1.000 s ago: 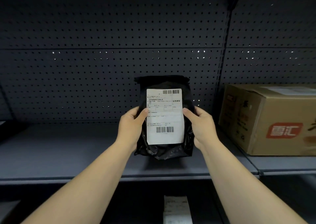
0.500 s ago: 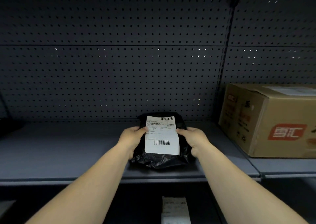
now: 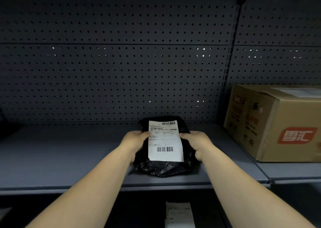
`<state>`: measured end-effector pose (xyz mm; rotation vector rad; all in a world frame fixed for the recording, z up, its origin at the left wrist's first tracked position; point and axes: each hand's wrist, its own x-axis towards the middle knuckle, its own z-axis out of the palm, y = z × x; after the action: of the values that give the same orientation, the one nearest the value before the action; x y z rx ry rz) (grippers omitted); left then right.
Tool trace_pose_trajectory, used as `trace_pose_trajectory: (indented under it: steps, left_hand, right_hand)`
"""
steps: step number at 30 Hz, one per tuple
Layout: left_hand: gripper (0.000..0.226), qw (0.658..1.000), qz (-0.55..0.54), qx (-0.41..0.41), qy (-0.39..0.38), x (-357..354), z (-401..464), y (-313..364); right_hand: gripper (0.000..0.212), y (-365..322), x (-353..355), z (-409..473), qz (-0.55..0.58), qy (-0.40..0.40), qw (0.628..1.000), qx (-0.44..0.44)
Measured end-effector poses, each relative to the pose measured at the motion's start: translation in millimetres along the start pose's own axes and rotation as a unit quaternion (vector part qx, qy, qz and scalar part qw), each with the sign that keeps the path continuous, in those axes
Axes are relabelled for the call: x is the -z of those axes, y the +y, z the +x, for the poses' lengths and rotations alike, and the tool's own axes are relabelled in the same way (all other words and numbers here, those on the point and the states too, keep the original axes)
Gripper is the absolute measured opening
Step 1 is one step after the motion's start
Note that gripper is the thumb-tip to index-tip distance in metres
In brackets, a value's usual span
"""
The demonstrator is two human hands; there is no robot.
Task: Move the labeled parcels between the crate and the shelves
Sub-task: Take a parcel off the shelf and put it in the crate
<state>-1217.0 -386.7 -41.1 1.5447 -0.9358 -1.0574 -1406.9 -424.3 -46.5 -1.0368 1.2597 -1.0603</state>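
A: Where is the black parcel (image 3: 163, 165) now?

B: It lies on the grey shelf (image 3: 69, 158), label (image 3: 165, 140) facing up, approx. in the middle, well apart from the cardboard box (image 3: 278, 123) on the right.

A: And the hands?

B: The left hand (image 3: 133, 142) and right hand (image 3: 198, 142) grip it at both sides, fingers closed on the plastic.

A: How should the person finish?

B: Probably let it settle flat, check the front edge does not overhang, then open both hands w/o dragging the soft bag.
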Motion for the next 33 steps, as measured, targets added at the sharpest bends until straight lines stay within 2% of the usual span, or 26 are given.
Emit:
trace_pose_trajectory:
  steps: [2, 5, 8, 11, 14, 17, 23, 29, 33]
  left_hand:
    - [0.041, 1.000, 0.016, -0.004, 0.002, 1.5, 0.7, 1.4]
    - [0.044, 0.995, 0.081, -0.048, 0.029, 4.3, 0.8, 7.0]
    - [0.057, 0.975, 0.182, -0.102, 0.072, 6.5, -5.7, 19.5]
    - [0.063, 0.940, 0.285, -0.165, 0.084, 3.2, -17.1, 30.2]
    - [0.063, 0.903, 0.343, -0.244, 0.083, -8.1, -32.7, 37.5]
    - [0.059, 0.873, 0.371, -0.306, 0.084, -24.9, -50.6, 46.4]
    - [0.057, 0.840, 0.386, -0.376, 0.066, -64.6, -74.6, 66.7]
    - [0.061, 0.833, 0.375, -0.402, 0.060, -115.7, -85.1, 93.9]
    - [0.063, 0.838, 0.361, -0.403, 0.070, -160.3, -89.8, 114.1]
  right_hand:
    - [0.023, -2.4, 1.1, -1.7, -0.026, 0.022, 0.999, 0.023]
    - [0.033, -9.2, 5.6, -5.7, -0.186, 0.107, 0.971, 0.104]
    - [0.042, -18.8, 10.6, -18.9, -0.334, 0.164, 0.914, 0.163]
    - [0.042, -23.0, 15.3, -35.9, -0.437, 0.197, 0.841, 0.249]
    - [0.039, -25.2, 23.3, -54.8, -0.502, 0.230, 0.771, 0.317]
    - [0.037, -30.4, 37.6, -69.8, -0.536, 0.259, 0.726, 0.344]
    - [0.038, -48.1, 76.8, -88.0, -0.558, 0.299, 0.691, 0.349]
    - [0.039, -71.4, 129.0, -96.4, -0.542, 0.332, 0.682, 0.362]
    - [0.039, -93.3, 169.4, -102.1, -0.548, 0.315, 0.665, 0.399]
